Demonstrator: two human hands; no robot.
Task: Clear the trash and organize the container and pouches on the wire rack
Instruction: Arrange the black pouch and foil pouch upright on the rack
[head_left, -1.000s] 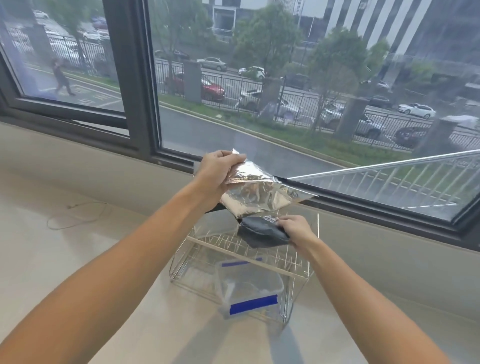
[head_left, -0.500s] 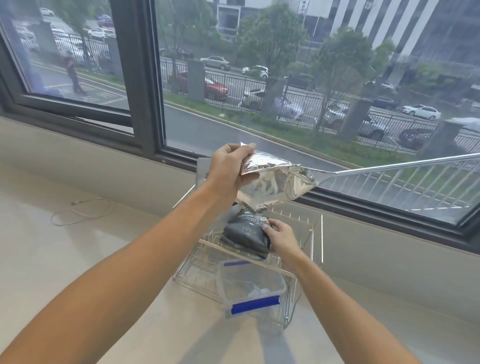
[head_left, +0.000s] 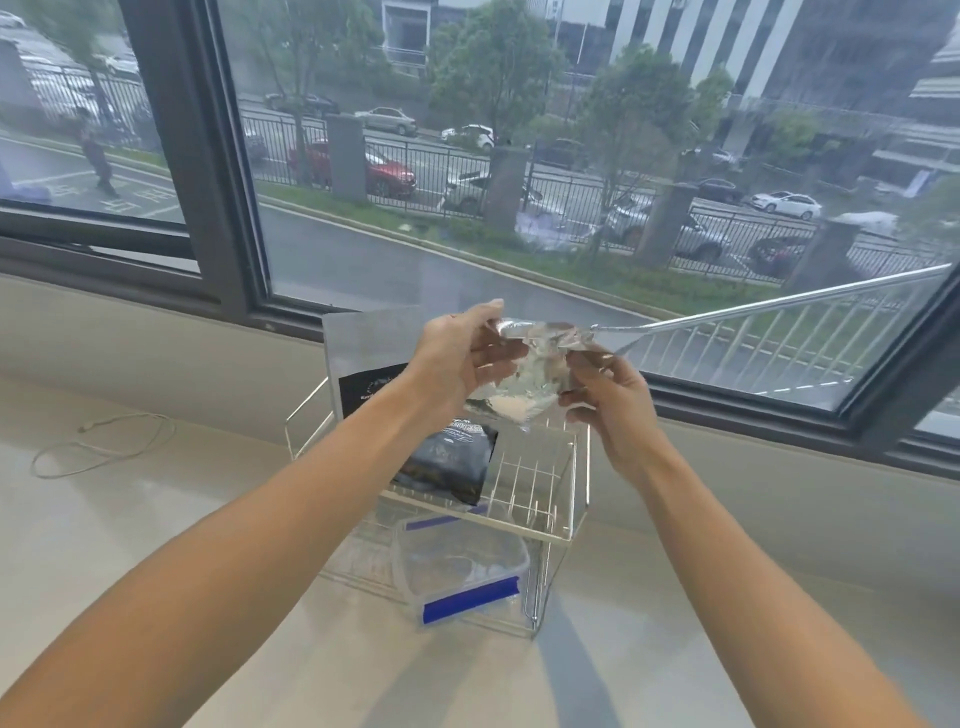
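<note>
- Head view: both your hands are raised over the wire rack (head_left: 540, 488), holding a crumpled silver foil bag (head_left: 530, 374) between them.
- Your left hand (head_left: 457, 358) grasps the bag's left edge, thumb on top and fingers (head_left: 501, 358) curled under it.
- Your right hand (head_left: 608, 400) pinches the bag's right edge at about 3 o'clock of the foil, fingers curled round the crinkled corner.
- The bag hangs in the air above the rack's top shelf, touching nothing but your hands; a pale patch shows through its lower part.
- A black pouch (head_left: 449, 462) lies flat on the top shelf, at 7 o'clock of the foil bag, partly hidden by your left forearm.
- A second pouch, silver with a black label (head_left: 363, 358), stands upright at the rack's back left, at 9 o'clock of your left hand, leaning toward the window sill.
- A clear container (head_left: 462, 571) with blue clips sits on the lower level of the rack, at 6 o'clock of the black pouch; its front edge sticks out past the rack's front wires.
- The right half of the top shelf, at 3 o'clock of the black pouch, shows bare wires.
- The rack stands on a pale table (head_left: 156, 519) just below the window (head_left: 467, 156).
- A thin white cable (head_left: 104, 447) lies looped on the table, well apart from the rack at 9 o'clock.
- A metal rail (head_left: 779, 304) runs outside the glass at 2 o'clock of your right hand.
</note>
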